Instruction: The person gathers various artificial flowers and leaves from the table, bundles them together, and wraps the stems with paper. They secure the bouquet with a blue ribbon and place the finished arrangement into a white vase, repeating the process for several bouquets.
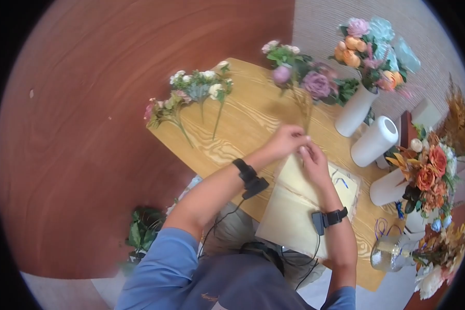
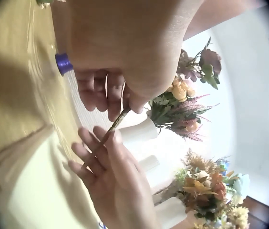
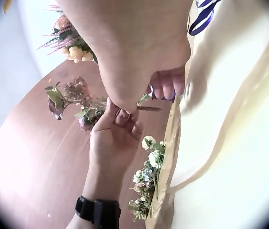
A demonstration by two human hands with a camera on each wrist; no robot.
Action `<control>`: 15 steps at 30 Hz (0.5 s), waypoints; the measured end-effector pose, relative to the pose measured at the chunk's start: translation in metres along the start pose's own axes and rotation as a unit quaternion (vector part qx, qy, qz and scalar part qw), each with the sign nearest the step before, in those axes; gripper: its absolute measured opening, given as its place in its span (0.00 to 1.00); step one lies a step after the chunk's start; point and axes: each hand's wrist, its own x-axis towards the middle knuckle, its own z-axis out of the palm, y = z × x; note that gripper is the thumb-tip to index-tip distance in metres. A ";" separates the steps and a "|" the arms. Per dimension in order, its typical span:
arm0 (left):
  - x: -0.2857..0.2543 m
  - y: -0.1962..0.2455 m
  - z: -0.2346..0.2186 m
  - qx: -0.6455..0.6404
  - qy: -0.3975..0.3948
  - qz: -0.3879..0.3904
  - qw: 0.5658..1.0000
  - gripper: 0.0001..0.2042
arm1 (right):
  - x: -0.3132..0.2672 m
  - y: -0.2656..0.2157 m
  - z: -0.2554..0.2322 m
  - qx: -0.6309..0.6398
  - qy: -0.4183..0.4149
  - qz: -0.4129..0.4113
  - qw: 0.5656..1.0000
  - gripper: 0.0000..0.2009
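Both hands meet above the table, at a thin brown stem [image 2: 107, 135]. My left hand [image 1: 285, 141] pinches it between thumb and fingers. Close beside it, my right hand [image 1: 315, 162] has its thumb on the stem's lower part, with the fingers bent behind it, as the left wrist view shows. From the hands a dried golden sprig [image 1: 301, 106] rises toward the far side of the table. Under the right forearm lie pale yellow wrapping sheets [image 1: 289, 212].
Short flower sprigs [image 1: 214, 91] lie at the table's left corner. Purple flowers [image 1: 318, 84] are at the far edge. White vases [image 1: 374, 140], some with bouquets, stand or lean on the right, near a glass vase [image 1: 388, 253]. Purple ribbon [image 3: 202, 20] shows in the right wrist view.
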 end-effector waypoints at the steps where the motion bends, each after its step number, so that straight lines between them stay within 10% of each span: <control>1: -0.003 0.003 0.003 0.005 0.009 -0.001 1.000 0.10 | -0.003 -0.015 0.006 0.046 -0.006 0.013 0.999 0.14; 3: -0.008 0.007 0.004 -0.127 -0.039 -0.106 0.985 0.09 | -0.005 -0.016 0.003 0.072 -0.024 0.041 0.996 0.13; 10: -0.006 -0.024 -0.029 0.064 -0.096 0.088 0.989 0.07 | -0.012 -0.021 0.003 -0.003 -0.036 0.090 0.995 0.10; 11: -0.006 -0.024 -0.048 0.106 -0.107 0.008 0.989 0.08 | -0.013 -0.019 0.003 0.001 -0.028 0.101 0.995 0.10; 15: 0.003 -0.039 -0.135 0.398 0.152 -0.114 0.897 0.11 | -0.017 -0.013 0.005 0.025 -0.010 0.116 0.993 0.10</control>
